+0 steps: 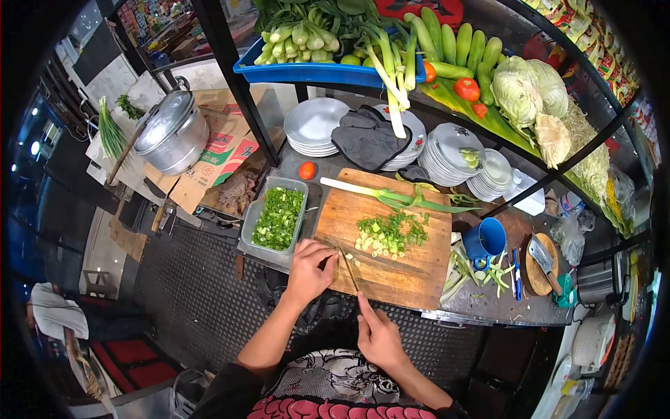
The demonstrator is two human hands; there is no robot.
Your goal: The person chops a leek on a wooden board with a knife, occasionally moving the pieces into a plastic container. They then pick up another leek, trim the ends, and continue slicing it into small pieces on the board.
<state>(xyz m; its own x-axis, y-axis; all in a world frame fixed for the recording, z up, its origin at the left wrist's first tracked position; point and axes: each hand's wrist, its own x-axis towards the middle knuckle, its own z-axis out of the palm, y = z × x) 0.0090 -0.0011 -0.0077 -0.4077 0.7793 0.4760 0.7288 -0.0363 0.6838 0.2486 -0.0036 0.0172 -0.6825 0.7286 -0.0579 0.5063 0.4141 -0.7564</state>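
My right hand (pixel 382 334) is wrapped round the handle of a knife (pixel 349 271), its narrow blade pointing away over the near left part of the wooden cutting board (pixel 426 279). Beside the blade, my left hand (pixel 312 268) is closed with fingertips pressed together at the board's left edge; whatever it holds is hidden. A few pale slices lie by the knife tip. Further up the board sits a pile of chopped green onion (pixel 392 235), and behind it lies a whole leek (pixel 391 195). A clear plastic container (pixel 305 202) full of chopped greens (pixel 278 220) stands left of the board.
Stacked plates (pixel 317 126), a dark cloth (pixel 370 140) and a tomato (pixel 307 170) are behind the board. Right of it are a blue mug (pixel 485 239), trimmings (pixel 457 269) and a cleaver (pixel 544 264). A blue tray (pixel 328 72) of vegetables overhangs the back. A large pot (pixel 172 133) stands left.
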